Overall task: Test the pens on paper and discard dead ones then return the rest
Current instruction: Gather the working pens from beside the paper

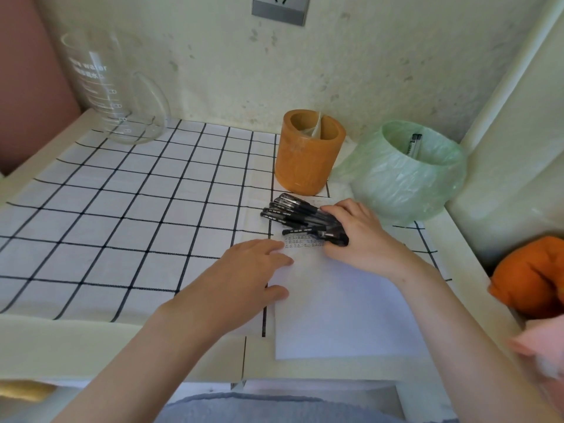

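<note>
Several black pens [293, 213] lie bunched on the top of a white paper sheet [345, 309], their caps pointing left. My right hand [357, 233] curls around the bunch's right ends, fingers closed on them. My left hand [253, 270] rests flat on the paper's left edge, fingers spread, holding nothing. Rows of small test scribbles [302, 242] show on the paper between my hands. An orange pen holder [308, 157] stands behind the pens, without pens in it. A small bin lined with a green bag [406, 178] stands to its right with one pen [414, 145] inside.
A white cloth with a black grid [122, 209] covers the desk. A clear glass jug [106, 87] stands at the back left. The wall with a socket [279, 7] closes the back. An orange cloth bundle [531, 276] lies at the right edge.
</note>
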The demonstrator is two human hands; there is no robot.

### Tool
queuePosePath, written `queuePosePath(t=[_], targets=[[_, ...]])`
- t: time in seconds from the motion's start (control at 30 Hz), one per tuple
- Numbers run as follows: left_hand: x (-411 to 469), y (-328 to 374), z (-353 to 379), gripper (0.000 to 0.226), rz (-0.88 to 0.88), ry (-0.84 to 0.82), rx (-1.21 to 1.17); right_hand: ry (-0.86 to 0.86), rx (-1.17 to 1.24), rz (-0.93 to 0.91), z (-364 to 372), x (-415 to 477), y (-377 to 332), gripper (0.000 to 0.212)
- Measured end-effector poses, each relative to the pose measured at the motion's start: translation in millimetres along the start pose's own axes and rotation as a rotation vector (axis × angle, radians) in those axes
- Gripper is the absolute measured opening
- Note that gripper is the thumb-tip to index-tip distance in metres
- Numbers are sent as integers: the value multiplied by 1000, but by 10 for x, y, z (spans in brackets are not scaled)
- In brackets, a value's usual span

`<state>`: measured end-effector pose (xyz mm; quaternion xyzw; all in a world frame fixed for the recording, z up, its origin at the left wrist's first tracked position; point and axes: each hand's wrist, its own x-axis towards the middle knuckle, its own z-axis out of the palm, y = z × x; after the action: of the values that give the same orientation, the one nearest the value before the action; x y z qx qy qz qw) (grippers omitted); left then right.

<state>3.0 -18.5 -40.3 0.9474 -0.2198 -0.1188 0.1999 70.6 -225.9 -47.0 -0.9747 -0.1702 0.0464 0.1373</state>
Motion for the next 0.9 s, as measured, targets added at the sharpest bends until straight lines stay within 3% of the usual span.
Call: queuePosePath(t=[0.33,0.67,0.9], targets=[[-37,-30,4,55,8,4,18,-53,18,99,-54,-25,-130,63],[-28,-33,1,55,8,-3,5,-15,103,155,-14,-64,-123,28],[-33,-28,-1,53,9,3,0,143,110,131,-10,-75,-116,23]])
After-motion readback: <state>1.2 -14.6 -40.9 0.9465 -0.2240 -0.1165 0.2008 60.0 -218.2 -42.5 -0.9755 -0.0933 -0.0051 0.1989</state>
